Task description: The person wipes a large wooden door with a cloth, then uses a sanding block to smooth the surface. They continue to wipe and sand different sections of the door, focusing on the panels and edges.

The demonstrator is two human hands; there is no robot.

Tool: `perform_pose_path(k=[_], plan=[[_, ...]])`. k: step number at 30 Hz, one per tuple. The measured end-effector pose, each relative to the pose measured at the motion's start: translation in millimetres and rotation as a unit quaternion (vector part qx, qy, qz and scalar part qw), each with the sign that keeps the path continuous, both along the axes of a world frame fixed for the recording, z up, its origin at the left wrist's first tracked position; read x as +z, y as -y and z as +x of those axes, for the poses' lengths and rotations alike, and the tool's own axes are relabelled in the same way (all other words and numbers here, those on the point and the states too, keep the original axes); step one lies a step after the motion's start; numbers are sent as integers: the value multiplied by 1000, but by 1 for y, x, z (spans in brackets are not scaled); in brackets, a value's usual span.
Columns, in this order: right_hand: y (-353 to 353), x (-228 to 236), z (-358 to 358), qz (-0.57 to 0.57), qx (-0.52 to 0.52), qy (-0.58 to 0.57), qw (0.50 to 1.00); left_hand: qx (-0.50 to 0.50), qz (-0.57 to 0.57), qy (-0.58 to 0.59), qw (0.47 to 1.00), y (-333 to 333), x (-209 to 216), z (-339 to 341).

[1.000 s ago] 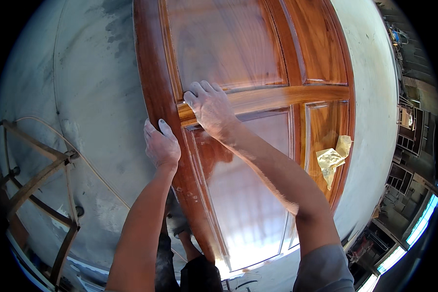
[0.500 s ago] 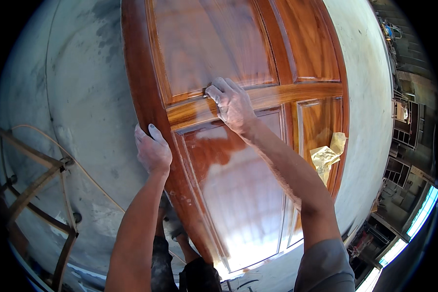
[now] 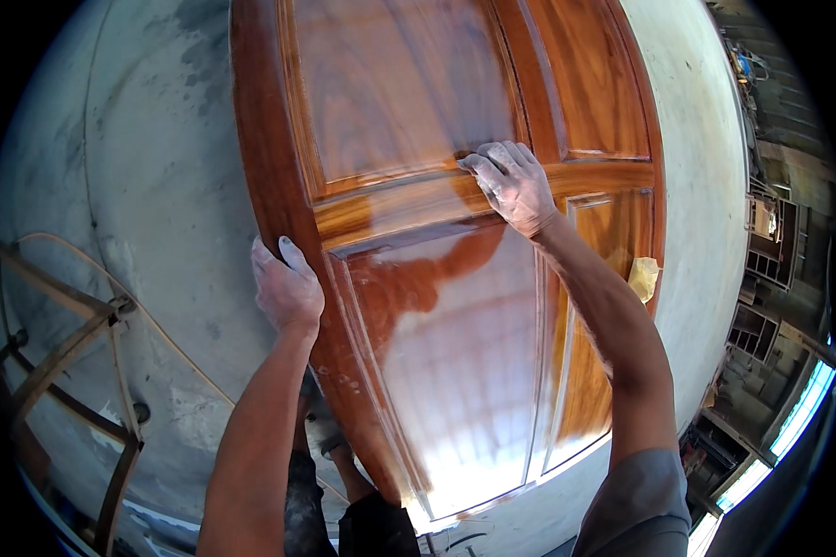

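Note:
A glossy reddish-brown wooden door with raised panels lies in front of me. Pale dust coats both my hands. My left hand grips the door's left edge, its thumb toward the face and the other fingers partly hidden. Bent over the moulding below the upper large panel, my right hand has its fingers closed. A small dark piece, which looks like folded sandpaper, pokes out at its fingertips; the rest of it is hidden. To the right of that forearm, a creased yellowish sheet lies near the door's right edge.
Grey concrete floor surrounds the door. A brown angular frame stands at the lower left, with a thin cable running past it. Dark shelves and wooden pieces line the far right. A person's legs show at the bottom.
My right hand has slid to the right along the moulding, and its forearm now covers part of the yellowish sheet. The left hand keeps its place on the edge.

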State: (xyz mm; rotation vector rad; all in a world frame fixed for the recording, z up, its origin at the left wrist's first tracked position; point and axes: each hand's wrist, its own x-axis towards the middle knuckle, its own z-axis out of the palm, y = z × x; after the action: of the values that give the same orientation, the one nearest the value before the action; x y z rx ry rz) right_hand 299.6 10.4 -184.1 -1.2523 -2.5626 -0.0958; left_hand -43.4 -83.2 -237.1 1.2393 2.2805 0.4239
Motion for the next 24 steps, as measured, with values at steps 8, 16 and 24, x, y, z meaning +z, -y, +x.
perform_pose_path(k=[8,16,24], plan=[[-12,-6,-3,9,30,-13,999,6,4,-4,1000,0,-1,3],[-22,-15,-27,-19,73,-11,997,5,7,-20,1000,1,-3,-1],[-25,-33,-113,-14,117,-31,993,10,-6,4,1000,-2,4,2]])
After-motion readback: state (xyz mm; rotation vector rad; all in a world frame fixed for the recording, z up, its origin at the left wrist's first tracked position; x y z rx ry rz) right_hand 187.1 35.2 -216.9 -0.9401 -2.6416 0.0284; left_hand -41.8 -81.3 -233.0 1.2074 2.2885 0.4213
